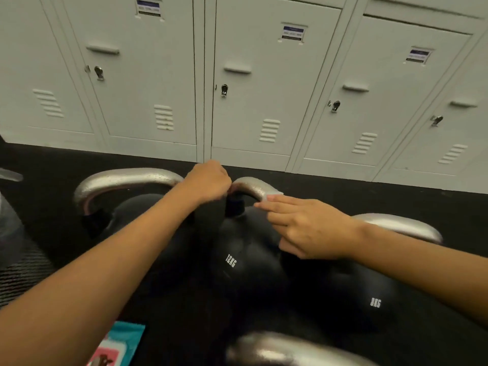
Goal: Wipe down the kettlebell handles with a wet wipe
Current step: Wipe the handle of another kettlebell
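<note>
Right hand (pixel 309 228) wiping handle (pixel 253 187).

Lockers (pixel 264 83), dark floor (pixel 396 202) and a few odd bits at the frame edges.

Past the fingers I see a row of pale grey metal lockers filling the upper half of my view, each door with a recessed pull, a small key lock (pixel 224 90), a block of vent slots (pixel 269 130) low down and a blue-and-white label (pixel 292 32) near the top; the print is too small for me to read. The black floor runs from the locker bases down to me. Well left of the fingers, at the frame edge, sits a blurred grey shape (pixel 10 228) I cannot identify, with a dark ribbed patch (pixel 23 276) below it.
</note>
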Demonstrator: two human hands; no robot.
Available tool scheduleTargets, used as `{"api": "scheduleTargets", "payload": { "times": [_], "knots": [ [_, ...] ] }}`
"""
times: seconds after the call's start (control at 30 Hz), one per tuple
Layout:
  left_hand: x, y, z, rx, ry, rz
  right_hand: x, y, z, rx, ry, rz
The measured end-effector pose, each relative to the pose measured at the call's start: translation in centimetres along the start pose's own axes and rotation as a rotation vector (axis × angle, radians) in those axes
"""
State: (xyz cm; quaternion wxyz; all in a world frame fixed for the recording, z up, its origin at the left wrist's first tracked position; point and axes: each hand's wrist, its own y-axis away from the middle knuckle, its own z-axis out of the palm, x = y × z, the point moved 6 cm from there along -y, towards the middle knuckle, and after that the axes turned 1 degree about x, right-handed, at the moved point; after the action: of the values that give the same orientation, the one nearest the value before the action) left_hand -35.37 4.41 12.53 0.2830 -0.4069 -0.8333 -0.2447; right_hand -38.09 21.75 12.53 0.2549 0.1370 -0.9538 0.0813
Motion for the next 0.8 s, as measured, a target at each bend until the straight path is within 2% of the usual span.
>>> {"api": "scheduleTargets", "payload": {
  "times": [0.07, 0.17, 0.27, 0.4, 0.5, 0.67, 0.8],
  "knots": [
    [0.1, -0.4, -0.3, -0.126, -0.031, -0.021, 0.6, -0.9, 0.0, 0.001, -0.055, -0.001],
    [0.2, -0.5, -0.8, -0.218, -0.022, -0.041, 1.1, -1.3, -0.2, -0.010, -0.137, 0.004],
    [0.1, -0.1, -0.5, -0.233, -0.077, 0.017, 1.1, 0.0, -0.2, 0.011, -0.171, 0.021],
    [-0.7, 0.9, 0.1, -0.195, -0.115, 0.103, 0.6, 2.7, -0.3, 0.123, -0.218, 0.097],
    [-1.0, 1.8, 0.6, -0.160, -0.133, 0.143, 0.6, 4.2, -0.1, 0.148, -0.342, 0.227],
    [-1.3, 2.6, 1.4, -0.113, -0.110, 0.161, 0.8, 4.5, 0.8, 0.139, -0.686, 0.467],
    [-1.1, 2.4, 1.4, -0.097, -0.121, 0.152, 2.0, 3.1, 1.1, 0.287, -1.035, 0.783]
  ]
}}
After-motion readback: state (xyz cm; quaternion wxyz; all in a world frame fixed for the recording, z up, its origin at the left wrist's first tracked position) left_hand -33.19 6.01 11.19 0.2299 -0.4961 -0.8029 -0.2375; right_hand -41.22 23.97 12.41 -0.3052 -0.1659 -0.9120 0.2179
